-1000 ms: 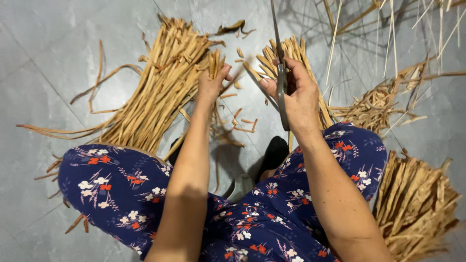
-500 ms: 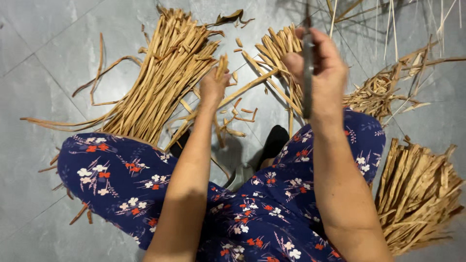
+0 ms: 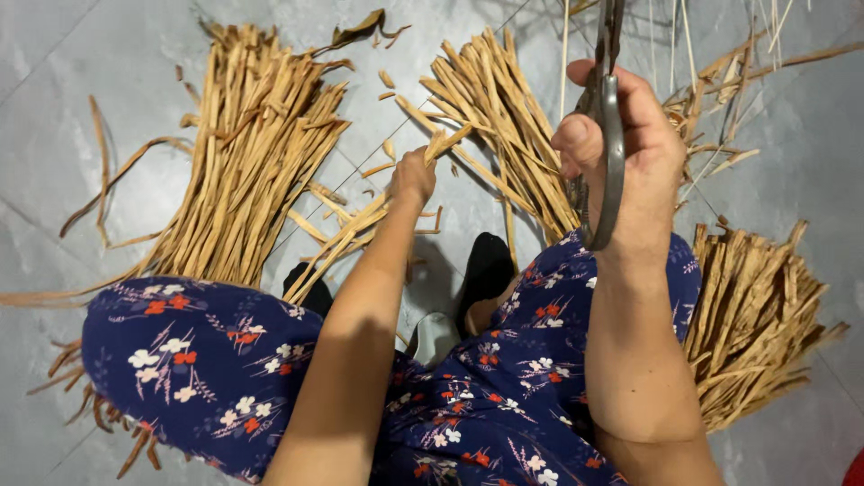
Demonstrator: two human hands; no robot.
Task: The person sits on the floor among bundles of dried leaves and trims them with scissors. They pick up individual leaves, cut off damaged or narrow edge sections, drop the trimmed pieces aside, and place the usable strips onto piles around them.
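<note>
Step in hand looks like trimming dried plant strips: the left hand (image 3: pixel 412 177) is fisted tight around a small bunch of strips (image 3: pixel 346 238), and the right hand (image 3: pixel 621 148) holds metal scissors (image 3: pixel 608 117) raised in front of the camera, not yet at the bunch. Held bunch runs diagonally from above the fist, near the middle of the grey floor (image 3: pixel 54 108), down toward the left knee, lower ends splaying over the floral-print trousers (image 3: pixel 207 369). Left arm is stretched forward and down between the knees, elbow nearly straight, knuckles facing up. Right forearm comes up steeply along the right side, wrist cocked, thumb on the left of the handle loop, remaining fingers wrapped through or behind it; blades point up toward the floor's far edge and run out of view, so open or closed blades cannot be told. Judged next move: bring the blades down and left to the bunch's top ends just beyond the fist, keep the fist steady, line up the tips square before cutting. Around them: big left pile (image 3: pixel 247 153) toward the far left, middle pile (image 3: pixel 499 117) just beyond the fist, right pile (image 3: pixel 760 315) by the right knee, loose offcuts (image 3: pixel 389 148) scattered between, dark slippers (image 3: pixel 486 270) under the legs.
</note>
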